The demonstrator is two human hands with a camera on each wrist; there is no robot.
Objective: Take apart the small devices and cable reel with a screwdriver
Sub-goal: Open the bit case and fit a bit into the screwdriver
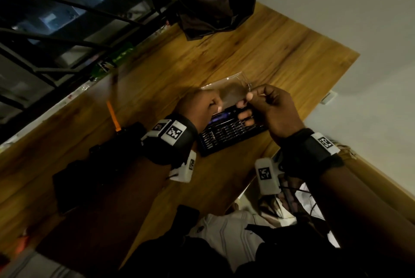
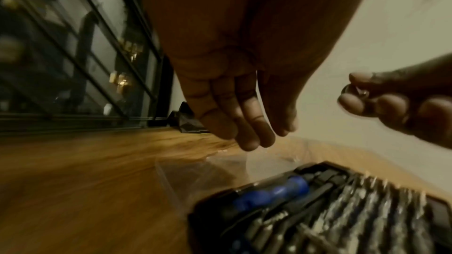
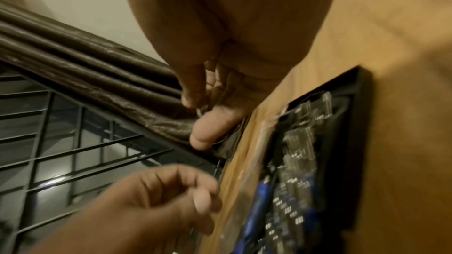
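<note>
Pinched between thumb and forefinger of the right hand [image 1: 272, 107] is a small metal ring [image 2: 352, 91]; the left hand [image 2: 240, 115] hangs relaxed, empty. Both hover above the open bit case [image 1: 231, 133], its blue screwdriver [image 2: 271, 193] unused. Risk: a slipped pinch drops the ring among the bits.

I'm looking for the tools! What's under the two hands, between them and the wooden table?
In the head view, an open black screwdriver bit case lies there on the table.
</note>
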